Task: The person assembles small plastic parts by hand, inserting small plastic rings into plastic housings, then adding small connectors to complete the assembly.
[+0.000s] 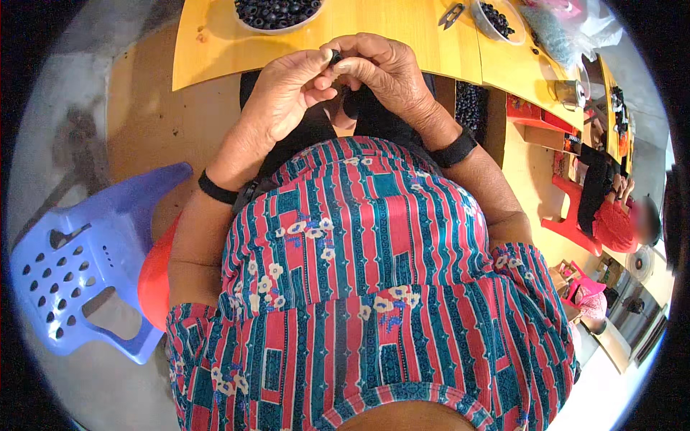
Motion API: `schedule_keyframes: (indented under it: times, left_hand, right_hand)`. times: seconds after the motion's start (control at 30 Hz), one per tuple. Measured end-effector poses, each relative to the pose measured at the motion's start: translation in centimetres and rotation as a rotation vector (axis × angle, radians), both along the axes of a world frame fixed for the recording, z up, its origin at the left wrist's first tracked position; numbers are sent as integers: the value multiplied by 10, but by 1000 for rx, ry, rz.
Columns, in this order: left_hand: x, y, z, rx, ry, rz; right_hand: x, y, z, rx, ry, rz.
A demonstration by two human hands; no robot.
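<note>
Just below the near edge of the yellow table [215, 50], over the lap, the left hand [284, 97] and the right hand [388, 72] meet fingertip to fingertip around one small black piece [335, 57]; the left thumb and forefinger pinch it from the left, the right thumb and forefinger close on it from the right, so both sets of fingers are drawn narrow onto it; the remaining fingers curl loosely. The piece is too small and too covered to give its long axis with certainty; what shows of it seems to tilt up toward the table, and which end leads cannot be told.

Each wrist carries one black band, two in all: one on the left [215, 189], one on the right [454, 149]. On the table stand two white bowls of black pieces; the larger bowl [277, 27] straight ahead, the smaller bowl [494, 20] off to the right; the pieces in them are too many to count. One pair of small snips [451, 15] lies between the bowls, its tips toward the near edge. More black pieces fill a container [471, 104] under the table on the right. One blue plastic stool [79, 262] stands to the left, touching a red seat [154, 276]; one other person in red [618, 215] sits well apart on the right.
</note>
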State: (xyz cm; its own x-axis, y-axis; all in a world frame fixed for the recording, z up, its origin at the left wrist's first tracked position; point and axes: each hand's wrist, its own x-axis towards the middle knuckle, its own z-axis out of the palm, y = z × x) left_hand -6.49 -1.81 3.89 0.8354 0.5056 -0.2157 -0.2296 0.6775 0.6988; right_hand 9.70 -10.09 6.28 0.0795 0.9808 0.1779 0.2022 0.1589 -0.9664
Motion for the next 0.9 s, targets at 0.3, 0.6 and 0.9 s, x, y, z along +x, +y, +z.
schedule_keyframes:
  times: [0.3, 0.6, 0.9]
  left_hand:
    - [-5, 4, -9, -9, -67, -54]
    - [-3, 5, -5, 134, 15, -22]
    - [-2, 2, -2, 204, 50, 7]
  right_hand:
    - [-2, -1, 1, -14, -50, 11]
    - [-10, -7, -8, 56, 237, -176]
    - [-7, -11, -8, -87, 105, -145]
